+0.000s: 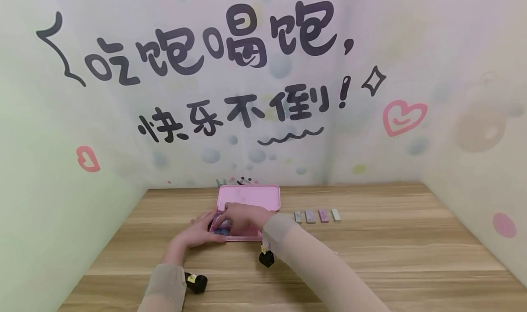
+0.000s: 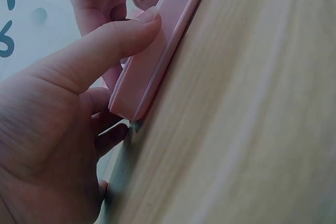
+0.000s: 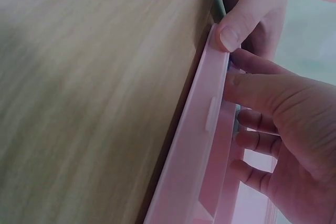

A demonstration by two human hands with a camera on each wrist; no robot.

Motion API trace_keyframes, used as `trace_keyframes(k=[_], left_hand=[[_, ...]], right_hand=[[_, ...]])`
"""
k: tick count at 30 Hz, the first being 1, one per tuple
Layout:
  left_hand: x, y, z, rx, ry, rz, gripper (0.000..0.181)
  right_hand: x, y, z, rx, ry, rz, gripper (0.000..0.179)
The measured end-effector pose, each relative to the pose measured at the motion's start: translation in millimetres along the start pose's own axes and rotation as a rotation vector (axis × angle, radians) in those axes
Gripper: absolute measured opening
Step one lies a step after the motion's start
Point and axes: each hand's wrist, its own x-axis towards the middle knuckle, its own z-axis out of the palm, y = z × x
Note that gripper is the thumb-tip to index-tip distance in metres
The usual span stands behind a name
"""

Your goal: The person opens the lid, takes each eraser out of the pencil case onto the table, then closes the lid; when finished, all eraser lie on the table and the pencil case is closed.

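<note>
A pink pencil-box-like case (image 1: 244,239) lies on the table with its lid (image 1: 249,196) raised at the back. My left hand (image 1: 198,233) grips the case's left end; its thumb presses the front wall in the left wrist view, while the other fingers pass round the end. Over the case, my right hand (image 1: 240,217) reaches down into the left part of the interior. Its thumb and index fingertips are hidden behind the rim, so what they touch cannot be told. A bluish thing (image 1: 222,232) shows inside, beside the right fingers.
Right of the case stand small flat blocks in a row: a grey one (image 1: 298,217), a pale lilac one (image 1: 310,216), a pinkish-purple one (image 1: 323,216) and a whitish one (image 1: 336,215). A printed cloth wall (image 1: 263,165) rises behind the wooden table (image 1: 391,257).
</note>
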Motion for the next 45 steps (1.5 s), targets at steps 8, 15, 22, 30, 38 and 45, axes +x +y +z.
trace_keyframes(k=[8,15,22,30,38,45], left_hand=[[1.1,-0.9,0.8,-0.002,-0.002,-0.007,0.109],[0.6,-1.0,0.2,-0.008,-0.003,-0.002,0.11],[0.6,-1.1,0.2,-0.008,-0.005,-0.003,0.11],[1.1,-1.3,0.4,0.0,-0.006,0.0,0.109],[-0.5,0.8,0.4,0.003,-0.002,0.008,0.107],[-1.8,0.9,-0.2,0.005,-0.002,-0.016,0.106]], right_hand=[[-0.9,-2.6,-0.8,-0.015,0.004,-0.014,0.043],[1.7,-2.0,-0.4,-0.054,0.008,-0.033,0.042],[0.7,-2.9,-4.0,-0.057,0.002,-0.025,0.043],[-3.4,-5.0,-11.0,-0.043,-0.007,0.0,0.05],[-8.4,-4.1,-22.5,-0.029,-0.009,-0.013,0.049],[-18.5,2.4,-32.0,0.12,-0.013,-0.002,0.052]])
